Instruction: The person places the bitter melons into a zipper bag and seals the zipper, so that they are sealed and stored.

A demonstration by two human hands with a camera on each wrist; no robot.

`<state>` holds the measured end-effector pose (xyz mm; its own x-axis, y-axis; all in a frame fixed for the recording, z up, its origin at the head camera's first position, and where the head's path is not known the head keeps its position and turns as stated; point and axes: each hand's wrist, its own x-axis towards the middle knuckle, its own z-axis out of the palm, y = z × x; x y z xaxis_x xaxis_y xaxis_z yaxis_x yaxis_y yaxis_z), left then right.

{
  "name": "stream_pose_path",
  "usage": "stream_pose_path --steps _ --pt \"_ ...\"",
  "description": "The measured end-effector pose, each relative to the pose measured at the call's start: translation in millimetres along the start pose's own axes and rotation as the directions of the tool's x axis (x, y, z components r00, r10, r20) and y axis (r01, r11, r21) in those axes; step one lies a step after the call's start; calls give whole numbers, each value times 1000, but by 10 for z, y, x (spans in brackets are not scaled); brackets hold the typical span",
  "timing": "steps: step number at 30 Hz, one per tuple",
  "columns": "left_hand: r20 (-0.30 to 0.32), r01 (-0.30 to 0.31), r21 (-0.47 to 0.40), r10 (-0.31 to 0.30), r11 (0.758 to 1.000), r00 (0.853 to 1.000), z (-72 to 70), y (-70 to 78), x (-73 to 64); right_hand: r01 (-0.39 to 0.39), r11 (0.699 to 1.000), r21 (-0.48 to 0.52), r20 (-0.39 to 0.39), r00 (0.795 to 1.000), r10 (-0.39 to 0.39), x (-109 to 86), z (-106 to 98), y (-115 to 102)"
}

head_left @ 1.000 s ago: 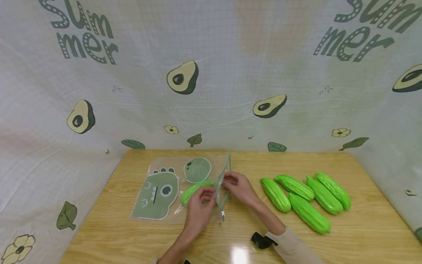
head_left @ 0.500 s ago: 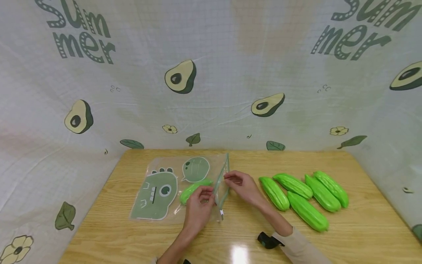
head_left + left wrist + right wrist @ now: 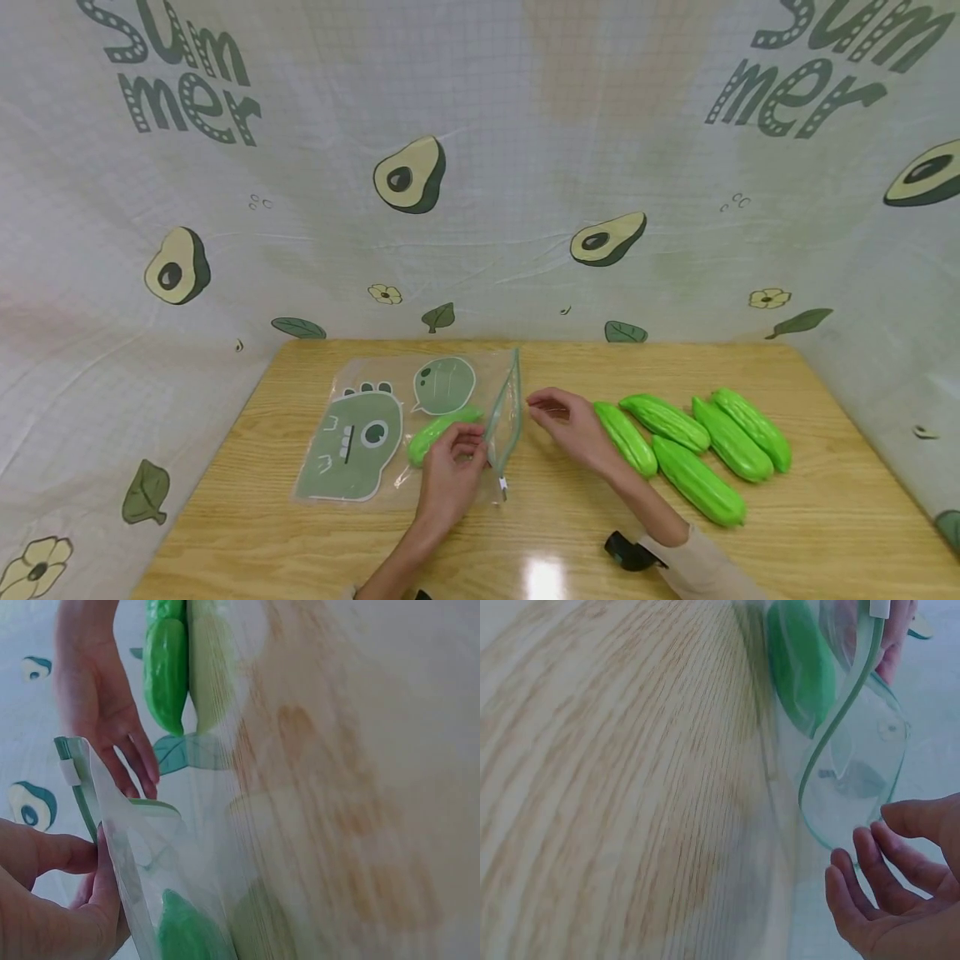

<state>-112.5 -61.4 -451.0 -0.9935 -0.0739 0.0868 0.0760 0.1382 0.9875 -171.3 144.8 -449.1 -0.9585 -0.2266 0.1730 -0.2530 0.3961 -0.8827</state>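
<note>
Plastic bag (image 3: 367,442): see-through, printed with a sage-green one-eyed monster and a speech bubble; green strips edge its gaping mouth, a white slider (image 3: 503,483) sits at the near corner.
Vegetable inside (image 3: 438,437): bright green, smooth-looking through the film, tapered.
Left hand (image 3: 450,471): thumb and fingers pinch the bag at its mouth, wrist reaching in from the near side.
Right hand (image 3: 572,421): holds nothing, fingers loosely bent, just beside the mouth in the head view.
Bag's direction: flat on the wooden table (image 3: 360,542), long axis left to right, mouth facing right.
Vegetable's direction: slanted, far end to the right.
Loose vegetables (image 3: 682,467): five, ridged, bunched right of the right hand.
Backdrop: pale cloth (image 3: 510,167) with avocados.
</note>
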Motion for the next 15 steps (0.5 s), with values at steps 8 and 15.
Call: stream_pose_path --steps 8,15 --pt "4 -4 2 4 1000 1000 -2 -6 6 -18 994 -109 -34 999 15 -69 -131 5" --pt "3 8 9 -8 1000 1000 -11 -6 5 29 983 -184 -84 995 -45 -123 -233 48"
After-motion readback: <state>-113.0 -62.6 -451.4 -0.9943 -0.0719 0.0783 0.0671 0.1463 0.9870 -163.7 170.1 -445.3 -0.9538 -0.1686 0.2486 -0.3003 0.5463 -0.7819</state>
